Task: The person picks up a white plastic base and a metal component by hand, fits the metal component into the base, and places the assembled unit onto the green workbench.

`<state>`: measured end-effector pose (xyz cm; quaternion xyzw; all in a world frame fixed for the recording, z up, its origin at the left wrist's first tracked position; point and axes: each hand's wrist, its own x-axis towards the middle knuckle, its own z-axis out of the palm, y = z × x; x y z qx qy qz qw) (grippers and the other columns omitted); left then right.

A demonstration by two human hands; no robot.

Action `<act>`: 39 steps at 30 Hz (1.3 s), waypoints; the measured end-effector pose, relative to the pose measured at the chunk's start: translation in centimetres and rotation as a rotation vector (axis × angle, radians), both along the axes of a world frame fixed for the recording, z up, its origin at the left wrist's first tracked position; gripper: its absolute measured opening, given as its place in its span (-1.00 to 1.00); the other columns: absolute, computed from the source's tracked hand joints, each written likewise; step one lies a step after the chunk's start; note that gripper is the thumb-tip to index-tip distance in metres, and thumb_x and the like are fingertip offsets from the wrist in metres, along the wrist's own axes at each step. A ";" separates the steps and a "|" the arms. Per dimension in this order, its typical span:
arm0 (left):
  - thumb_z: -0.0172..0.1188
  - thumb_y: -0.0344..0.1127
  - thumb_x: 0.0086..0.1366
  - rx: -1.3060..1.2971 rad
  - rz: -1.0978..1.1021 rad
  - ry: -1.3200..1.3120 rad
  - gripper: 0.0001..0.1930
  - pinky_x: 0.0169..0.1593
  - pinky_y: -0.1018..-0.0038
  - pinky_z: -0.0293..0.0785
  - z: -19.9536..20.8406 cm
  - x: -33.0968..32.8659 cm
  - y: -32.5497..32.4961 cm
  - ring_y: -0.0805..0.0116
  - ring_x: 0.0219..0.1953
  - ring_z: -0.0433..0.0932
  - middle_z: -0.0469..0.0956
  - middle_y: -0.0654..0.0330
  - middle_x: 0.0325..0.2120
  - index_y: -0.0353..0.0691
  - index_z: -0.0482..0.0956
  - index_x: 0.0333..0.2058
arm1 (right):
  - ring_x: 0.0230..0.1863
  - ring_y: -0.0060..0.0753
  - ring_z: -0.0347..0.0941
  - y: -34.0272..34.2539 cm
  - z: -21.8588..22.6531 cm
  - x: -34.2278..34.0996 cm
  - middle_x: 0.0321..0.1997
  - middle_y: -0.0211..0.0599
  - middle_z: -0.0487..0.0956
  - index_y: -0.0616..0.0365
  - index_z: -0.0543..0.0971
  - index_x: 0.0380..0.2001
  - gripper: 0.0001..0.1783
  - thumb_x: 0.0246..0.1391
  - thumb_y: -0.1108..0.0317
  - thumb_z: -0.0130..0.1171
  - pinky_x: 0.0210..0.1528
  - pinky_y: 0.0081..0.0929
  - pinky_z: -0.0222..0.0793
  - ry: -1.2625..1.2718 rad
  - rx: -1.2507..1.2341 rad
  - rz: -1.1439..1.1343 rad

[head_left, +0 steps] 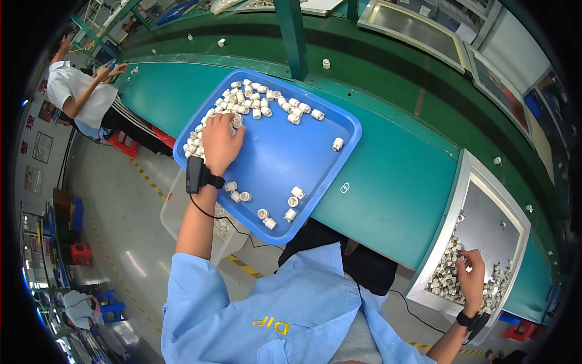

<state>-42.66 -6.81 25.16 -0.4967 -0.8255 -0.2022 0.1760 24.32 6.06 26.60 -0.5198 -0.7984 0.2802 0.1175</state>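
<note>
My left hand (222, 144) is over the left side of a blue plastic tray (285, 145). Its fingers curl round a white cylindrical piece (236, 122) at the edge of a pile of similar white pieces (254, 97). Far to the right, my right hand (472, 276) reaches into a shallow metal-framed tray (456, 182). Thumb and fingers are pinched together there, just above many small silvery parts (445, 276); whatever lies between the fingertips is too small to make out. Both wrists wear black straps with a small device.
The blue tray lies on a green bench (388, 200), with two thin white rings (345, 187) beside it. A green post (291, 39) rises behind it. Below its left edge stands a translucent bin (176, 209). A co-worker (85, 91) stands at the far left.
</note>
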 end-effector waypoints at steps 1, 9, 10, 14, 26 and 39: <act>0.32 -0.30 0.16 -0.038 0.013 -0.006 -0.66 0.04 0.15 0.42 -0.1 0.1 0.0 -0.02 -0.06 0.51 0.59 0.03 -0.14 -0.27 0.57 -0.09 | -0.34 -0.38 0.37 -0.1 0.3 0.1 -0.23 -0.26 0.45 0.29 0.55 -0.19 -0.82 0.13 0.48 0.19 -0.25 -0.47 0.30 0.001 0.001 0.002; 0.27 -0.38 0.13 0.013 -0.028 0.006 -0.76 -0.07 0.16 0.40 2.1 -0.1 1.1 0.01 -0.12 0.50 0.59 0.08 -0.24 -0.27 0.56 -0.21 | -0.35 -0.40 0.33 -0.7 2.9 -0.5 -0.29 -0.28 0.46 0.25 0.57 -0.23 -0.86 0.14 0.47 0.19 -0.27 -0.49 0.26 0.122 0.220 -0.114; 0.25 -0.40 0.13 0.068 -0.058 0.019 -0.77 -0.09 0.17 0.41 2.2 0.3 1.3 0.01 -0.13 0.50 0.59 0.07 -0.25 -0.28 0.55 -0.21 | -0.36 -0.41 0.33 -0.4 2.8 -0.5 -0.32 -0.29 0.46 0.25 0.57 -0.23 -0.87 0.15 0.47 0.18 -0.27 -0.49 0.26 0.118 0.266 -0.134; 0.17 -0.47 0.14 0.220 -0.146 -0.249 -0.80 -0.21 0.22 0.44 3.3 2.7 2.5 0.00 -0.24 0.53 0.56 0.06 -0.27 -0.31 0.52 -0.22 | -0.39 -0.40 0.33 1.2 2.3 0.4 -0.40 -0.30 0.46 0.27 0.57 -0.21 -0.86 0.18 0.47 0.16 -0.27 -0.48 0.26 0.060 0.268 -0.227; -0.01 -0.61 0.22 0.029 -0.631 -0.961 -0.87 -0.23 0.50 0.40 4.3 21.7 10.1 0.38 -0.34 0.50 0.50 0.14 -0.43 -0.34 0.52 -0.33 | -0.23 -0.43 0.58 4.6 2.1 5.6 -0.31 -0.25 0.61 0.28 0.55 -0.10 -0.77 0.18 0.48 0.19 -0.12 -0.43 0.42 0.190 0.298 -0.438; 0.04 -0.46 0.44 -0.362 -1.166 -1.909 -0.75 -0.01 0.50 0.45 4.2 51.3 18.3 0.44 -0.14 0.54 0.60 0.17 -0.18 -0.40 0.51 0.04 | -0.02 -0.10 0.63 7.9 1.1 4.8 -0.12 -0.05 0.71 0.22 0.59 -0.10 -0.68 0.03 0.57 0.30 -0.05 -0.19 0.43 0.927 0.429 0.152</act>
